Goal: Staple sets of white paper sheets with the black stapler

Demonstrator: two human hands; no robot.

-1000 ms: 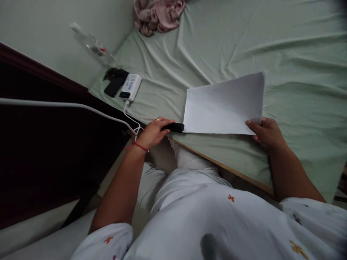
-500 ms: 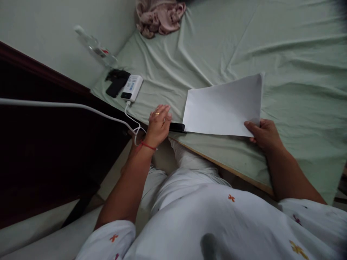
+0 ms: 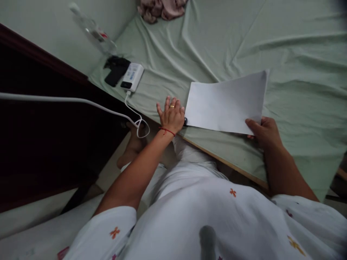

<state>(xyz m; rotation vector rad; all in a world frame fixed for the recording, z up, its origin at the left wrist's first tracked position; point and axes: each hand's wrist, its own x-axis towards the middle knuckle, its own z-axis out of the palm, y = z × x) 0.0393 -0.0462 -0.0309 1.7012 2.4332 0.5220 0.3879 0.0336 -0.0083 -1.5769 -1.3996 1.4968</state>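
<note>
A white sheet of paper (image 3: 226, 103) lies on the pale green bed sheet (image 3: 298, 54). My right hand (image 3: 264, 131) pinches the paper's near right corner, thumb on top. My left hand (image 3: 171, 115) rests flat on the bed just left of the paper, fingers stretched out and a ring on one finger. It covers most of a small black object (image 3: 185, 121), of which only an end shows by the paper's near left corner.
A white power bank (image 3: 132, 76) with a white cable (image 3: 81, 102) and a black item (image 3: 116, 70) lie near the bed's left corner. A clear plastic bottle (image 3: 93, 32) leans by the wall. Pink crumpled cloth (image 3: 162, 8) sits at the far edge. Dark furniture (image 3: 40, 126) stands left.
My left hand let go of the black object, opened, and moved right to lie flat over it beside the paper. My right hand kept its hold on the paper.
</note>
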